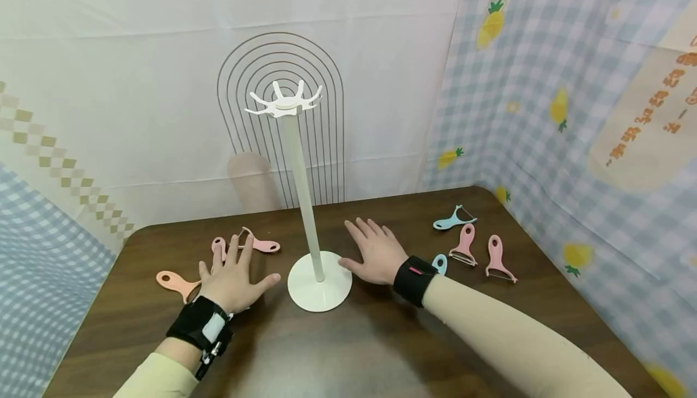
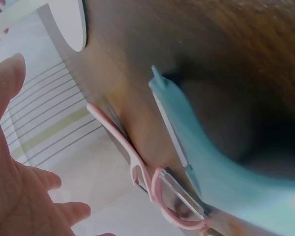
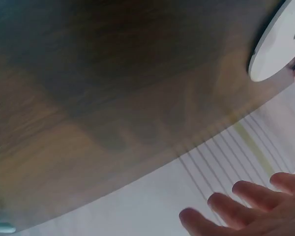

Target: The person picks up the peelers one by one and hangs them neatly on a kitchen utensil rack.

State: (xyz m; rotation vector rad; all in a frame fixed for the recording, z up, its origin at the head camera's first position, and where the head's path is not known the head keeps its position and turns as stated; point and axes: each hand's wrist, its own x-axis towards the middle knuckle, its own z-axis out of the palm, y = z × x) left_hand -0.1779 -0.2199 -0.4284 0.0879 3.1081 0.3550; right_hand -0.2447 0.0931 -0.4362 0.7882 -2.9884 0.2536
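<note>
A white stand (image 1: 305,186) with a round base and a crown of hooks stands upright between the hands. My left hand (image 1: 231,280), fingers spread and palm down, hovers over the peelers left of the base. A blue peeler (image 2: 211,172) under it shows large in the left wrist view, with a pink peeler (image 2: 113,130) and another pink peeler (image 2: 157,196) beyond. An orange peeler (image 1: 173,281) lies to its left, partly covered. My right hand (image 1: 378,256) is stretched out flat beside the base, its thumb overlapping the rim in the head view. Neither hand holds anything.
At the right of the brown table (image 1: 337,362) lie a blue peeler (image 1: 449,222), a pink peeler (image 1: 465,239) and another pink peeler (image 1: 495,253). A further blue peeler (image 1: 440,262) is partly hidden by the right wrist. Patterned cloth (image 1: 392,101) hangs behind the table.
</note>
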